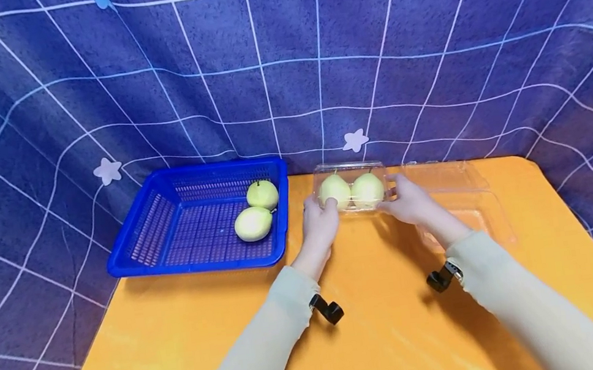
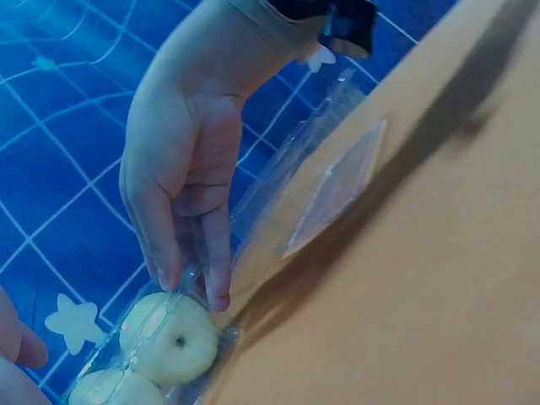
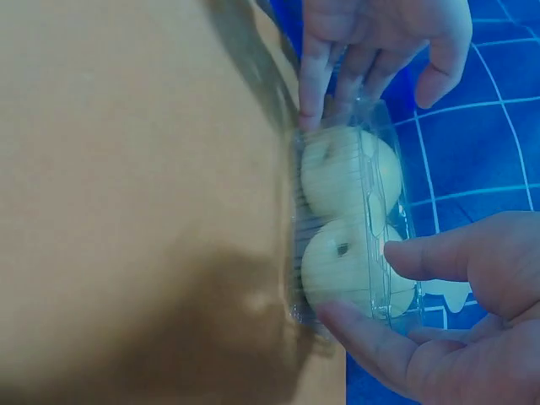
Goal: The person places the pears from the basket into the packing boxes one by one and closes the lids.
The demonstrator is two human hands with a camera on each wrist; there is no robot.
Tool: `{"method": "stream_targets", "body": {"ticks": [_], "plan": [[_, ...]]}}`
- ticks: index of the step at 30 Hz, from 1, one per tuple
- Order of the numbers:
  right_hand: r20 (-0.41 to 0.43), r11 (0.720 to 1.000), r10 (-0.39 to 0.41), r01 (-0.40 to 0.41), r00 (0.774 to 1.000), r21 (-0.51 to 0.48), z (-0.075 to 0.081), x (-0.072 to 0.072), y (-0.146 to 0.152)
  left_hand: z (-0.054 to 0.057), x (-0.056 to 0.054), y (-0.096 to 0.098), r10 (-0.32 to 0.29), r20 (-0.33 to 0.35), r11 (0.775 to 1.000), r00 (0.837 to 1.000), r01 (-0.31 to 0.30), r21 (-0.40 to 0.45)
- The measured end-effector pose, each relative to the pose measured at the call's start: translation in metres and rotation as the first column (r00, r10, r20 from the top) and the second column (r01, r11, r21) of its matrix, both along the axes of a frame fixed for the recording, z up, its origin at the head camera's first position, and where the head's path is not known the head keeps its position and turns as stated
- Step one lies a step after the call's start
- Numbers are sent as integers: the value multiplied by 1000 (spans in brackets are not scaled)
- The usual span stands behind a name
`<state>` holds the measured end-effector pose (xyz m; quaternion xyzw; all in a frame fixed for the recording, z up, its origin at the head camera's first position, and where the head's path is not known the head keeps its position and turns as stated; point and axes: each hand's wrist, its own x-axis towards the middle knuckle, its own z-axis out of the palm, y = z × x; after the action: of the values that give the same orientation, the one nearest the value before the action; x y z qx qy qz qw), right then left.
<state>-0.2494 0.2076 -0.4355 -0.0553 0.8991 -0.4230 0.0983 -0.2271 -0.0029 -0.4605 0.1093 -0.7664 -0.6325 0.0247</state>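
Observation:
A clear plastic clamshell box (image 1: 350,166) stands near the back edge of the table with two pale green pears (image 1: 335,191) inside. At its left end my left hand (image 1: 319,224) holds it, the thumb over the near corner in the head view. My right hand (image 1: 406,197) grips the opposite end; in the right wrist view its thumb lies along the lid and a fingertip sits low at the corner. Seen from the left wrist, the right hand's fingers (image 2: 218,270) reach down to the box's end. The lid lies over both pears.
Left of the box, a blue plastic basket (image 1: 200,263) holds two more pears (image 1: 254,223). Another clear plastic box (image 1: 491,210) lies spread out to the right, partly behind the right forearm. A blue curtain (image 1: 290,87) with white lines hangs behind the orange table (image 1: 369,324).

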Motion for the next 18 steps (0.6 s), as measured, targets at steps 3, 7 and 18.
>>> {"method": "stream_targets", "body": {"ticks": [3, 7, 18], "plan": [[-9, 1000, 8, -8, 1000, 12, -2, -3, -2, -2, -1, -4, -2, 10, 1000, 1000, 2, 14], [-31, 1000, 12, -11, 999, 18, -4, -5, -3, -3, -1, -7, -23, 18, 1000, 1000, 23, 1], [-24, 999, 34, -34, 999, 35, -4, -3, -3, -4, 0, -10, -41, 29, 998, 999, 43, -55]]}}
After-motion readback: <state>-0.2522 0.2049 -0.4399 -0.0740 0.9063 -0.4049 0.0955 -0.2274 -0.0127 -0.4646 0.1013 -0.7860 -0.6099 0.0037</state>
